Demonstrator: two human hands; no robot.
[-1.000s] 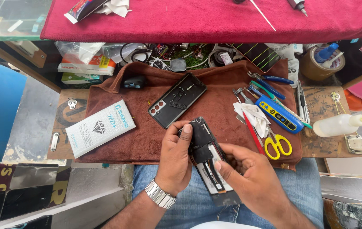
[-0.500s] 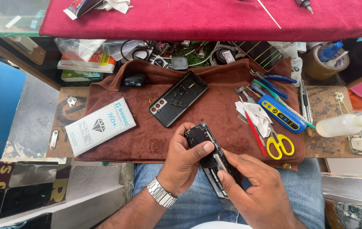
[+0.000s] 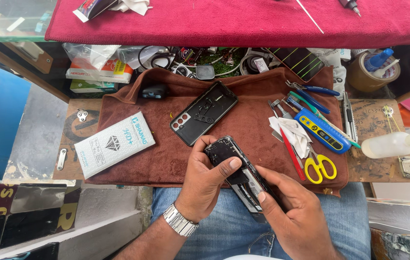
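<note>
Left hand w/ silver metal wristwatch grips the opened black smartphone w/ exposed internals, thumb across its top half; we hold it over our lap, just off the brown cloth mat's near edge. Right hand wraps the phone's lower end, index finger pressed on its face. Detached black rear phone cover lies flat mid-mat, apart. White screen-protector box sits left; yellow-handled scissors & blue rectangular tool sit right.
</note>
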